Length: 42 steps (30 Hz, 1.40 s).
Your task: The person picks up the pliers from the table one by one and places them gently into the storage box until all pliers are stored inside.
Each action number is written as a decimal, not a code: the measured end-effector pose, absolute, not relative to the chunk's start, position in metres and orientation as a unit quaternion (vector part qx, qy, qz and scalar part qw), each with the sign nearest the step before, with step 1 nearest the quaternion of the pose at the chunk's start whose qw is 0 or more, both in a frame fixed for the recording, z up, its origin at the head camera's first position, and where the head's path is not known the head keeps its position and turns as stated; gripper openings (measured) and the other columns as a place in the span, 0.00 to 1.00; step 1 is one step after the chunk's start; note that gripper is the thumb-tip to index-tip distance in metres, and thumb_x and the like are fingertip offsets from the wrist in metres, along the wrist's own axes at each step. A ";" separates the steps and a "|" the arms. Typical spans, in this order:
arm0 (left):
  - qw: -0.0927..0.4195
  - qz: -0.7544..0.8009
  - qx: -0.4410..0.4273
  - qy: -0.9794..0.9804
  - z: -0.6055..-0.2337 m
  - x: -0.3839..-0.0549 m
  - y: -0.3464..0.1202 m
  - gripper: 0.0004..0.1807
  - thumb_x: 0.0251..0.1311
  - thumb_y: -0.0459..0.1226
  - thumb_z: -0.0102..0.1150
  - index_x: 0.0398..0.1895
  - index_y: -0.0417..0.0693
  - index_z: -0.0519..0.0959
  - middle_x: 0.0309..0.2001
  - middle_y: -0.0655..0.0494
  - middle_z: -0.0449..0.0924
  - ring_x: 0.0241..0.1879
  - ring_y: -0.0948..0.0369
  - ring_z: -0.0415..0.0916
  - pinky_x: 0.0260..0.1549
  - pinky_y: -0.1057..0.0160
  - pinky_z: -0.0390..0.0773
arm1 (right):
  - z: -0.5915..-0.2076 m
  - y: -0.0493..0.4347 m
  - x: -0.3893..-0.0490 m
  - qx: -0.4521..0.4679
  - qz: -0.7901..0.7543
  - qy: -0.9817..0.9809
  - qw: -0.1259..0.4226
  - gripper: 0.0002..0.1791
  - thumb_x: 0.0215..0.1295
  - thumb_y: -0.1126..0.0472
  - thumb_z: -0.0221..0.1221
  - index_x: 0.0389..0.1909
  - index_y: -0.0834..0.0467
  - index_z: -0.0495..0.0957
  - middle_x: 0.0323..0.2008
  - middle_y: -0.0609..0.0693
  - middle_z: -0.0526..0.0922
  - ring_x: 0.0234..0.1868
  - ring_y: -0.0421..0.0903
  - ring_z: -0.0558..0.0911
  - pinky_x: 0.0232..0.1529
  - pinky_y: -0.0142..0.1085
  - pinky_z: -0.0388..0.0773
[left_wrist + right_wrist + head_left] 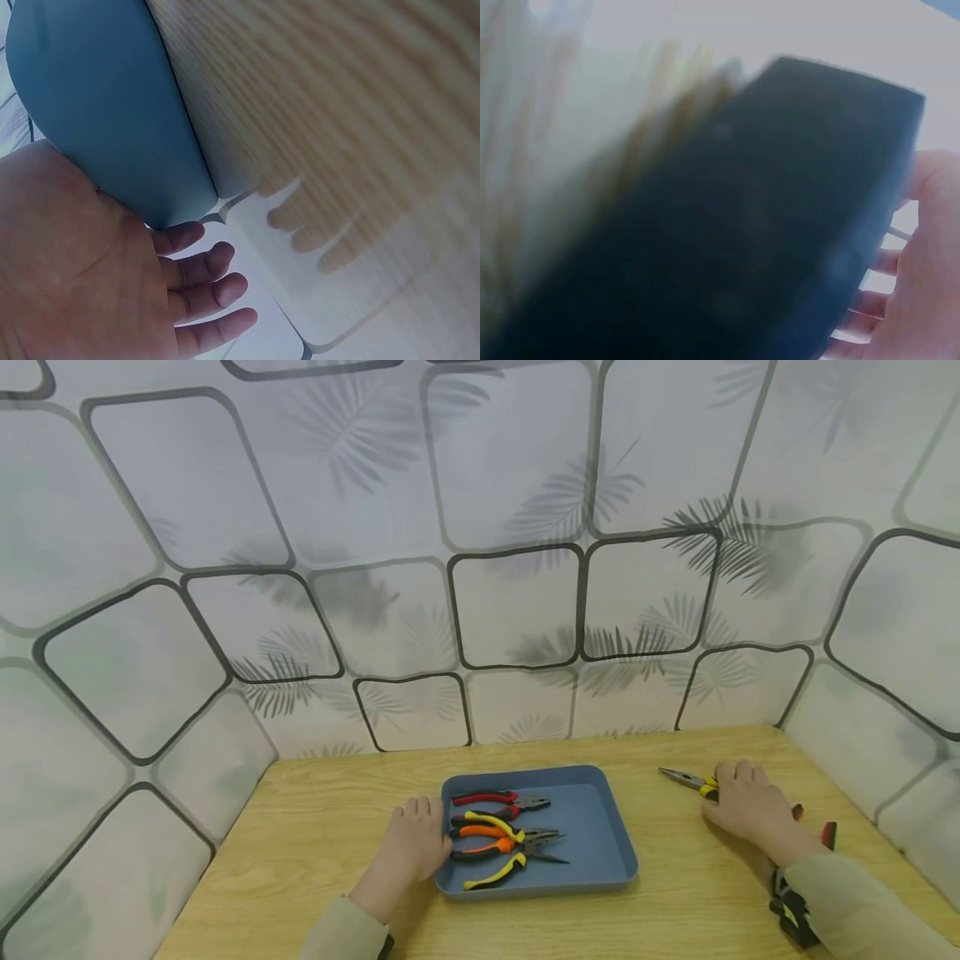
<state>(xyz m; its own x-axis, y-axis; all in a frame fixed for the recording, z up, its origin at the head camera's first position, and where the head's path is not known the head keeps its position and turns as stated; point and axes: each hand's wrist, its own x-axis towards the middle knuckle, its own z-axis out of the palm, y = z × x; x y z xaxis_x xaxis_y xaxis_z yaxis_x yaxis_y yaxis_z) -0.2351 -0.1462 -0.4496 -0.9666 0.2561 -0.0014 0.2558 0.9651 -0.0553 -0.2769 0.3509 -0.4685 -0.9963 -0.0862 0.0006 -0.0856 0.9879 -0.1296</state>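
Three pairs of pliers share a blue tray (621, 868) as a right hand (753, 806) grips needle-nose pliers (688, 780).
Red-handled (483, 797), orange-handled (480, 832) and yellow-handled pliers (504, 872) lie inside; the left hand (412, 842), fingers apart, touches the tray's side, the gripped pair beyond its right.

Smooth plastic-looking tray (596, 835), metal-nosed pliers (684, 778), glossy wood-grain tabletop (315, 827), matt cloth sleeve (345, 935)

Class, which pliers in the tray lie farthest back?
The red-handled pliers, nearest the tray's far rim; the orange-handled pair and yellow-handled pair lie in front.
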 end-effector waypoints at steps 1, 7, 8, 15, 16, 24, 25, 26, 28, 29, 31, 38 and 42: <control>0.003 0.027 -0.130 -0.991 -0.450 -0.236 -0.146 0.21 0.67 0.46 0.63 0.52 0.39 0.73 0.45 0.43 0.77 0.47 0.48 0.75 0.51 0.46 0.78 | -0.468 0.351 -0.277 -0.042 -0.065 0.997 0.004 0.33 0.65 0.53 0.57 0.58 0.77 0.67 0.48 0.78 0.70 0.49 0.74 0.72 0.40 0.64 0.76; 0.002 0.028 -0.130 -0.991 -0.450 -0.236 -0.146 0.21 0.67 0.45 0.63 0.51 0.39 0.73 0.45 0.43 0.77 0.47 0.48 0.76 0.51 0.46 0.79 | -0.470 0.352 -0.278 -0.039 -0.064 0.997 0.019 0.34 0.66 0.53 0.58 0.60 0.77 0.67 0.49 0.80 0.69 0.49 0.75 0.72 0.41 0.66 0.75; 0.001 0.029 -0.130 -0.991 -0.449 -0.235 -0.146 0.21 0.67 0.45 0.63 0.51 0.39 0.73 0.45 0.43 0.77 0.47 0.48 0.76 0.51 0.46 0.79 | -0.471 0.352 -0.278 -0.039 -0.063 0.997 0.023 0.34 0.66 0.53 0.58 0.61 0.77 0.67 0.50 0.80 0.68 0.50 0.76 0.71 0.42 0.66 0.75; 0.010 0.031 -0.137 -0.990 -0.457 -0.238 -0.149 0.22 0.68 0.46 0.62 0.53 0.38 0.73 0.45 0.42 0.77 0.46 0.48 0.75 0.51 0.47 0.80 | -0.471 0.355 -0.281 -0.037 -0.055 0.998 0.021 0.33 0.69 0.55 0.62 0.64 0.76 0.67 0.53 0.82 0.69 0.53 0.79 0.72 0.43 0.68 0.76; 0.008 0.031 -0.136 -0.990 -0.456 -0.238 -0.149 0.22 0.68 0.46 0.62 0.54 0.38 0.73 0.45 0.43 0.77 0.46 0.48 0.75 0.52 0.47 0.79 | -0.471 0.355 -0.281 -0.037 -0.054 0.998 0.021 0.33 0.69 0.56 0.62 0.64 0.76 0.67 0.53 0.82 0.69 0.53 0.78 0.72 0.43 0.68 0.76; -0.005 0.028 -0.131 -0.991 -0.449 -0.235 -0.146 0.22 0.68 0.46 0.63 0.53 0.38 0.73 0.44 0.44 0.76 0.45 0.49 0.74 0.51 0.47 0.79 | -0.471 0.355 -0.282 -0.039 -0.052 0.998 0.023 0.30 0.71 0.56 0.62 0.63 0.75 0.69 0.51 0.81 0.70 0.53 0.79 0.73 0.41 0.67 0.78; -0.005 0.029 -0.131 -0.991 -0.449 -0.235 -0.146 0.22 0.68 0.46 0.63 0.54 0.38 0.74 0.45 0.44 0.76 0.46 0.49 0.74 0.51 0.47 0.79 | -0.471 0.355 -0.282 -0.038 -0.053 0.998 0.025 0.30 0.71 0.57 0.62 0.63 0.75 0.69 0.50 0.80 0.70 0.53 0.78 0.73 0.41 0.67 0.78; -0.005 0.028 -0.131 -0.991 -0.449 -0.235 -0.146 0.22 0.68 0.46 0.62 0.54 0.38 0.74 0.45 0.43 0.77 0.46 0.49 0.75 0.52 0.47 0.79 | -0.470 0.354 -0.282 -0.037 -0.053 0.998 0.028 0.29 0.71 0.57 0.62 0.62 0.75 0.69 0.50 0.80 0.70 0.53 0.78 0.73 0.40 0.66 0.78; 0.000 0.026 -0.132 -0.991 -0.449 -0.235 -0.147 0.23 0.67 0.46 0.63 0.54 0.37 0.74 0.45 0.43 0.77 0.46 0.48 0.75 0.51 0.46 0.79 | -0.469 0.354 -0.281 -0.034 -0.055 0.997 0.030 0.28 0.71 0.59 0.62 0.62 0.75 0.69 0.49 0.80 0.70 0.52 0.78 0.73 0.40 0.66 0.78; 0.003 0.026 -0.134 -0.991 -0.450 -0.235 -0.147 0.23 0.67 0.46 0.62 0.54 0.37 0.74 0.45 0.42 0.77 0.47 0.48 0.75 0.51 0.47 0.79 | -0.468 0.354 -0.280 -0.034 -0.055 0.997 0.031 0.28 0.71 0.59 0.61 0.61 0.75 0.69 0.49 0.79 0.70 0.52 0.78 0.72 0.40 0.67 0.77; 0.010 0.024 -0.136 -0.990 -0.451 -0.235 -0.147 0.22 0.67 0.46 0.61 0.54 0.37 0.74 0.45 0.42 0.77 0.47 0.47 0.75 0.51 0.47 0.79 | -0.467 0.353 -0.279 -0.032 -0.058 0.997 0.033 0.27 0.71 0.60 0.61 0.61 0.75 0.69 0.49 0.79 0.70 0.53 0.78 0.72 0.41 0.68 0.76; 0.011 0.021 -0.137 -0.990 -0.449 -0.235 -0.147 0.22 0.67 0.46 0.61 0.53 0.37 0.74 0.45 0.42 0.77 0.47 0.47 0.76 0.51 0.46 0.79 | -0.468 0.350 -0.273 -0.032 -0.057 0.998 0.022 0.27 0.71 0.58 0.60 0.59 0.77 0.69 0.49 0.82 0.70 0.54 0.81 0.71 0.46 0.71 0.73; 0.002 0.023 -0.131 -0.991 -0.448 -0.235 -0.146 0.22 0.67 0.46 0.62 0.53 0.38 0.74 0.45 0.43 0.77 0.47 0.47 0.76 0.52 0.46 0.79 | -0.468 0.351 -0.272 -0.028 -0.061 0.998 0.016 0.27 0.72 0.58 0.59 0.58 0.78 0.68 0.49 0.82 0.70 0.55 0.82 0.71 0.49 0.71 0.71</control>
